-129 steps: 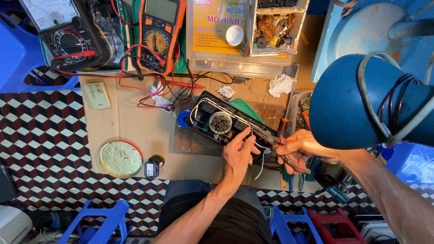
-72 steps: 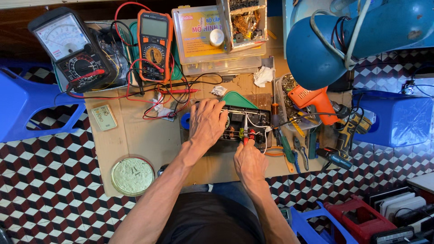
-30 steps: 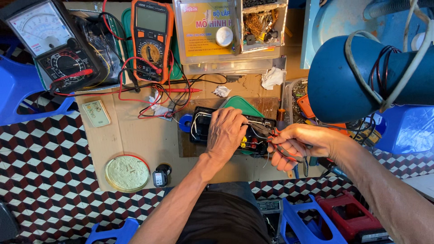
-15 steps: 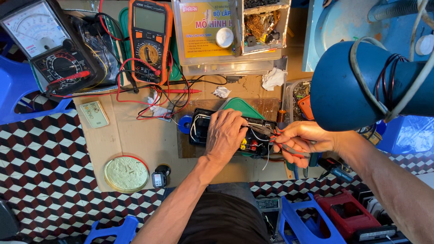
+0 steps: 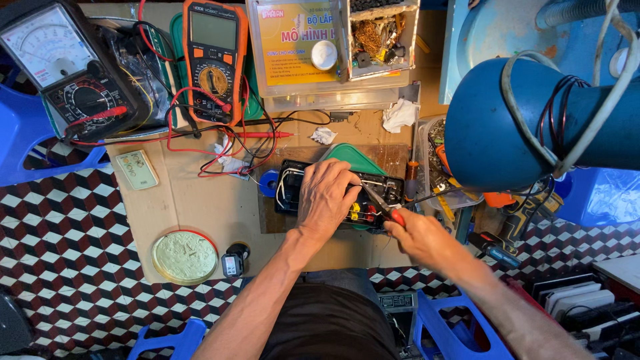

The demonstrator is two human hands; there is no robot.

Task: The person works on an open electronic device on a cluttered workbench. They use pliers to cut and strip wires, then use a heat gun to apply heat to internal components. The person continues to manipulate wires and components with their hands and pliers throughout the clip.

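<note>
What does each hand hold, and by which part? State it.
The right hand grips red-handled pliers by the handles. The left hand lies flat on the black circuit unit, pressing on it, not gripping.

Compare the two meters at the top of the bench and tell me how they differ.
The left meter is an analog multimeter with a pale needle scale on a black body; the orange meter is digital, with a grey screen in an orange casing. The left meter is wider and lies tilted; the orange meter is narrower and lies nearly straight. Both have a round selector dial and red leads, and neither the left hand nor the right hand touches them.
</note>
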